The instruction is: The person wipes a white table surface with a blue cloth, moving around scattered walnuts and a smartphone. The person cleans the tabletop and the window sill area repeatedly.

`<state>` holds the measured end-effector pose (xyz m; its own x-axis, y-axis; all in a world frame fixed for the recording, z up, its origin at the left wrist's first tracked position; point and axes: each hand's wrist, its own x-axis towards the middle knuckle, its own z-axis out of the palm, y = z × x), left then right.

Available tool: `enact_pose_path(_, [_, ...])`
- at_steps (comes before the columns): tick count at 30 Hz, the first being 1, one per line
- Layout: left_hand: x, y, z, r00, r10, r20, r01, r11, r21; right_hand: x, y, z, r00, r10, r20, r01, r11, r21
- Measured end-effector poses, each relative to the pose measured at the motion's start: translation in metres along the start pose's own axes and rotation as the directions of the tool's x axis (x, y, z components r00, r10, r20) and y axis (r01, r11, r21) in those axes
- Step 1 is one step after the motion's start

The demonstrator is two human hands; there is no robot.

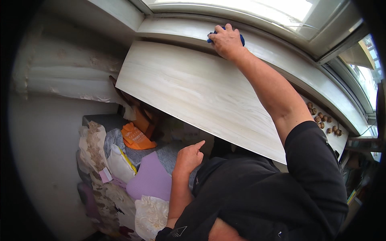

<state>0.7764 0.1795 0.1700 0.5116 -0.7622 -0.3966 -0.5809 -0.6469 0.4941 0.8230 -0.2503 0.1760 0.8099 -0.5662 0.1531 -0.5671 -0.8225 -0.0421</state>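
Note:
My right hand (226, 42) is pressed over a blue cloth (242, 40) on the pale windowsill (178, 30), below the window frame. Most of the cloth is hidden under the palm and fingers. My left hand (190, 156) hangs with nothing visible in it, near the front edge of the pale wood-grain tabletop (193, 87). Its index finger points out while the other fingers are curled. A narrow dark gap runs between the tabletop and the sill.
Walnuts (324, 118) lie at the tabletop's right end. To the left, a couch or bed is heaped with an orange bag (137, 137), a lilac cushion (152, 177), a white package (120, 162) and patterned fabric (152, 214). The wall (54, 129) shows peeling patches.

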Motion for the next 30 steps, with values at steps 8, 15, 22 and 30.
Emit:
enact_pose_path(8, [0.014, 0.041, -0.015, 0.998, 0.024, 0.055, -0.028, 0.996, 0.081, -0.099, 0.068, -0.024, 0.996, 0.083, -0.044, -0.085, 0.996, -0.037])
enact_pose_path(15, [0.021, 0.068, 0.0, 0.98, 0.115, 0.164, -0.136, 0.983, 0.123, -0.255, 0.192, -0.042, 0.941, 0.272, -0.199, -0.29, 0.954, -0.071])
enact_pose_path(22, [0.039, 0.087, 0.006, 0.933, 0.313, 0.18, -0.347, 0.914, 0.211, -0.392, 0.31, -0.074, 0.782, 0.583, -0.221, -0.62, 0.766, -0.17])
enact_pose_path(30, [0.038, 0.093, 0.007, 0.919, 0.328, 0.218, -0.376, 0.894, 0.244, -0.486, 0.414, -0.106, 0.379, 0.925, -0.012, -0.885, 0.359, -0.296])
